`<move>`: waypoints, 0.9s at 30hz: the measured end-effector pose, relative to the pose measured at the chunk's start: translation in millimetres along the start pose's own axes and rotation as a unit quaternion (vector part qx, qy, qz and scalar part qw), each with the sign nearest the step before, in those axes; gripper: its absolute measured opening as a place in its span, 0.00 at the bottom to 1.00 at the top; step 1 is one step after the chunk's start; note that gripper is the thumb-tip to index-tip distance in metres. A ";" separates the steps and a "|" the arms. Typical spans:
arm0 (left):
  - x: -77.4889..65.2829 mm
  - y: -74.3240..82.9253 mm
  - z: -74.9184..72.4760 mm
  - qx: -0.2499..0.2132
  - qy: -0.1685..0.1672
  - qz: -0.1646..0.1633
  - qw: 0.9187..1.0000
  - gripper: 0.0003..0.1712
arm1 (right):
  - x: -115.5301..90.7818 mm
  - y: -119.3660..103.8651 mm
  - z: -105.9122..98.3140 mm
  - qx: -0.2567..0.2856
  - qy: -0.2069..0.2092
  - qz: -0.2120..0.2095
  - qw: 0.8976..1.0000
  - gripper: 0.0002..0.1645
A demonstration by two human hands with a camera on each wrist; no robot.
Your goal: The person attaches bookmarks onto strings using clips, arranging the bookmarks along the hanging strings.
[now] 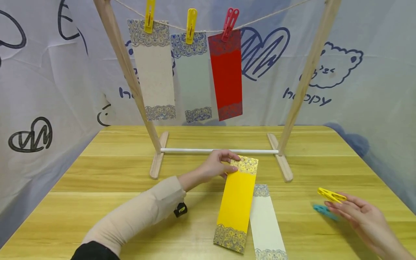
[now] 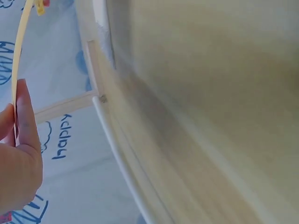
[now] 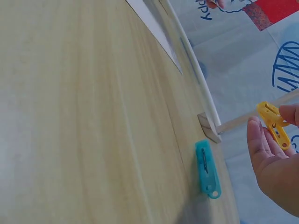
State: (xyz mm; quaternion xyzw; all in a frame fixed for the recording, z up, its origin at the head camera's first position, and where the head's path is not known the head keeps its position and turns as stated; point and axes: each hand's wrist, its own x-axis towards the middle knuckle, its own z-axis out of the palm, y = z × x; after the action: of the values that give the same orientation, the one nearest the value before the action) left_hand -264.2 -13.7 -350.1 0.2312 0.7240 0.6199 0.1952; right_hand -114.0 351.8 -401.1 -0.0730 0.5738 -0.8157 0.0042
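One long off-white paper strip with patterned ends (image 1: 268, 222) lies nearest to me on the light wooden table (image 1: 97, 202). To the right of it I see the right hand (image 1: 365, 215), and its thumb and fingers pinch a yellow plastic clothespin (image 1: 331, 195) above the table. Just beside these fingers, a teal plastic clothespin (image 1: 326, 212) lies on the wood.

Left of the off-white strip is a bright yellow paper strip with patterned ends (image 1: 236, 206); in the head view it covers a part of the other's left edge. The left hand (image 1: 217, 166) grips it near its top, thumb on one side and fingers on the other. I cannot tell if its lower end touches the table.

Farther, a white rod (image 1: 201, 150) joins the feet of two wooden posts (image 1: 307, 76). Between the posts a thin rope (image 1: 269, 17) sags, and three strips hang from it: a cream one (image 1: 156, 76) and a pale grey-blue one (image 1: 195, 79), each under a yellow clothespin, then a red one (image 1: 227, 76) under a pinkish-red clothespin (image 1: 230, 24). Behind everything I see pale cloth with drawings (image 1: 71, 90).
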 end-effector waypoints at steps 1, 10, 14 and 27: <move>0.6 1.7 -0.8 0.000 0.006 0.006 1.000 0.14 | 0.9 -0.6 1.6 0.013 -0.003 -0.003 1.000 0.21; 1.8 19.5 -1.7 -0.002 0.040 0.039 0.998 0.15 | 10.3 -1.8 9.3 0.066 -0.044 -0.044 0.996 0.19; 6.2 24.6 -2.8 -0.009 0.041 0.062 0.997 0.16 | 17.5 -0.7 6.3 0.094 -0.048 -0.045 0.993 0.19; 13.2 52.9 -3.2 -0.008 0.014 0.126 0.992 0.17 | 57.5 9.1 -54.1 0.046 -0.049 -0.132 0.989 0.23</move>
State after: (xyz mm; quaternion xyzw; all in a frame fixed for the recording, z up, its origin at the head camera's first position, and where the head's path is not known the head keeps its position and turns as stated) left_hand -272.0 -2.1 -297.3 0.3102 0.6870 0.6483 0.1074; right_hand -178.4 394.1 -420.9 -0.1871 0.5199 -0.8304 -0.0720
